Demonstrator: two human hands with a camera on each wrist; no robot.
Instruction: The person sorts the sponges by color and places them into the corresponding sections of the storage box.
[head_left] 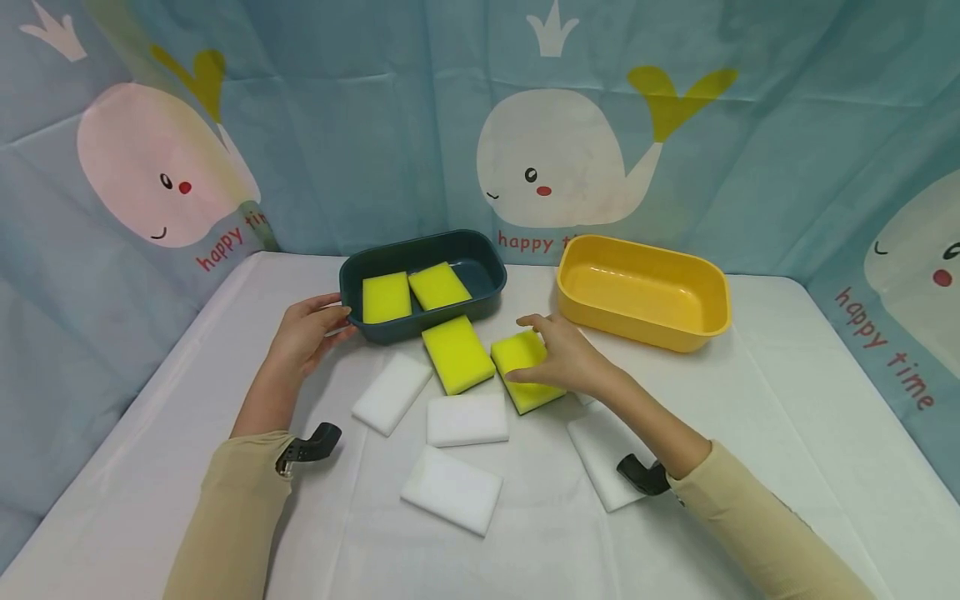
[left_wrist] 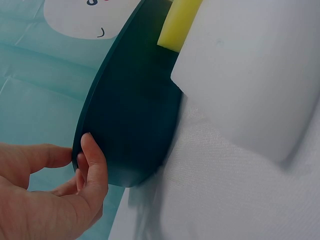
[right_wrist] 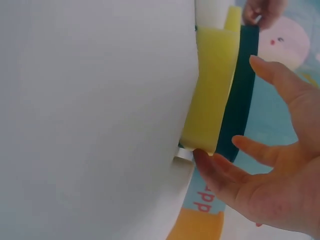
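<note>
At the left end of the dark green basin (head_left: 390, 333), my left hand (head_left: 303, 333) pinches the rim between thumb and fingers; the left wrist view shows the left hand (left_wrist: 60, 195) there too. Two yellow sponges (head_left: 386, 298) lie inside the basin. My right hand (head_left: 562, 354) spreads over another yellow sponge (head_left: 517, 354) with a dark underside, thumb and fingers apart. In the right wrist view, fingertips of the right hand (right_wrist: 270, 165) are right at the end of this sponge (right_wrist: 212, 95). One more yellow sponge (head_left: 459, 354) leans near the basin's front wall.
Several white sponges lie on the white table (head_left: 360, 533), among them one in the middle (head_left: 467, 419) and one under the right forearm (head_left: 603, 467). A yellow basin (head_left: 645, 325) stands at the back right. Behind hangs a blue whale-print curtain (head_left: 337, 150).
</note>
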